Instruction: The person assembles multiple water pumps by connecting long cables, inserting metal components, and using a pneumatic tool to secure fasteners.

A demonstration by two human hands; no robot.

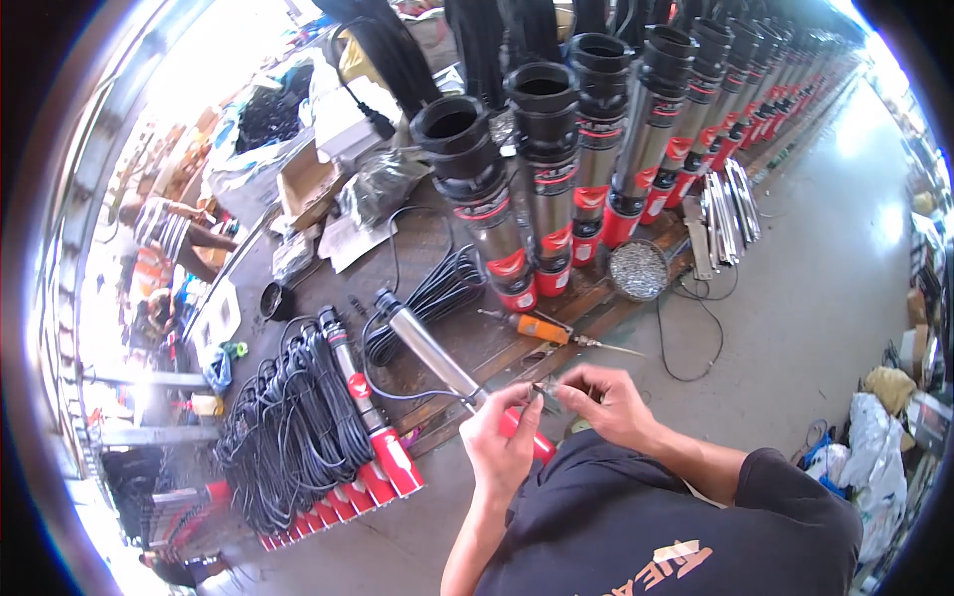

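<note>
My left hand (502,432) and my right hand (604,402) meet close to my body, fingertips pinched together. Between them is something small and dark, too small to name. Just behind my left hand lies a silver pump tube (432,350) with a red end, part of it hidden by that hand. A black cable (422,395) runs from the tube near my fingers, and a coil of black cable (437,303) rests beside it. Past my hands, an orange power screwdriver (542,329) with a long thin bit lies on the bench edge.
Tall silver, black and red pumps (487,223) stand in a row along the bench. A round bowl of small metal parts (638,271) and metal strips (730,223) are at its edge. Cabled pumps (363,407) lie at left. A person (174,233) is far left; bags (874,457) are right.
</note>
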